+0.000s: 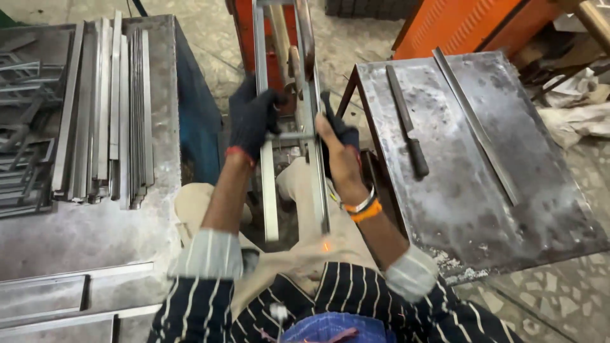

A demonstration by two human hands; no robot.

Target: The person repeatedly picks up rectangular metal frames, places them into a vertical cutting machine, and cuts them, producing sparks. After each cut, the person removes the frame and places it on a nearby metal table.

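Steel frame [289, 136] in both grips, seemingly.

A long metal frame [293, 136] of two parallel rails and a short crosspiece stands between the person's knees, and everything else lies around it. The left hand [252, 117], in a black glove, grips the frame's left rail, while the right hand [337, 143] closes on a dark tool against its right rail. Left of the frame, steel strips [108, 108] are stacked on a workbench [82, 235]; right of it, a metal table [470, 197] carries a file [406, 121] and a flat bar [476, 127].
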